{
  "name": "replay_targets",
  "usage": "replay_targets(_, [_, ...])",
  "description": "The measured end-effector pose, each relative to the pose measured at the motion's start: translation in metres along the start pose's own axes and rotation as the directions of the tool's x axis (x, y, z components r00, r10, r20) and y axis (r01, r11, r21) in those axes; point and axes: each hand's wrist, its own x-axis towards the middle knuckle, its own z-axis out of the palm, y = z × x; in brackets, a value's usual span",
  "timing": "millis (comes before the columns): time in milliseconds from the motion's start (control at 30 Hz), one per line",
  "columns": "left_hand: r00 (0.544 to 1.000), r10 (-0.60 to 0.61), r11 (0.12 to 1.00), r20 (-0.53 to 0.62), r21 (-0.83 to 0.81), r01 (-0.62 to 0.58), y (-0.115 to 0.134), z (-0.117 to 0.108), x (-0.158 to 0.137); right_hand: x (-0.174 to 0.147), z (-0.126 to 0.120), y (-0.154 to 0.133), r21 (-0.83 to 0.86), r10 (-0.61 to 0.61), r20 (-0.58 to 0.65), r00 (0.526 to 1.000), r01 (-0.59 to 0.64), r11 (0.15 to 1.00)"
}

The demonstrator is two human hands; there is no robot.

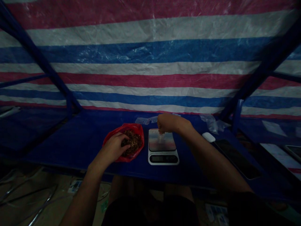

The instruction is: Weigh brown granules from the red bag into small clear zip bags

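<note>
A red plastic bag (112,133) stands with its mouth spread on the blue table, holding a heap of small brown-gold pieces (134,142) too dim to name. My left hand (115,146) reaches over its left side, thumb and fingers apart, fingertips at the heap. To the right sits a white kitchen scale (164,159) with a shiny plate that mirrors the striped sheet. Above the plate's back edge my right hand (166,123) is closed, fingers pointing down. A pale patch shows below those fingers; whether it is a held thing or a reflection I cannot tell.
Clear plastic bags lie behind the scale (142,120) and at the back right (213,123). A white earphone case (208,137) and a dark phone (237,158) rest beside my right forearm. Blue metal frame bars (55,78) and a striped sheet (150,81) bound the table's back.
</note>
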Motion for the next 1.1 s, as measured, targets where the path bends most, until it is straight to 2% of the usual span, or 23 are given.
replay_targets(400, [0.999,-0.033,0.998,0.031,0.048,0.031,0.000,0.001,0.003,-0.005,-0.011,-0.009,-0.075,0.015,0.050,0.999,-0.011,0.997])
replay_targets(700, [0.998,-0.018,0.996,0.053,0.087,0.013,-0.002,0.002,0.003,0.001,0.002,-0.001,-0.031,-0.019,-0.050,0.999,0.018,0.999])
replay_targets(833, [0.997,-0.009,0.992,0.076,0.130,-0.001,0.001,0.001,0.002,0.001,0.004,0.000,-0.016,-0.038,-0.038,0.999,0.037,0.999])
replay_targets(1100, [0.995,-0.042,0.993,0.088,0.116,0.032,0.005,-0.002,0.000,0.000,0.004,0.001,0.001,-0.065,-0.013,0.998,0.065,0.998])
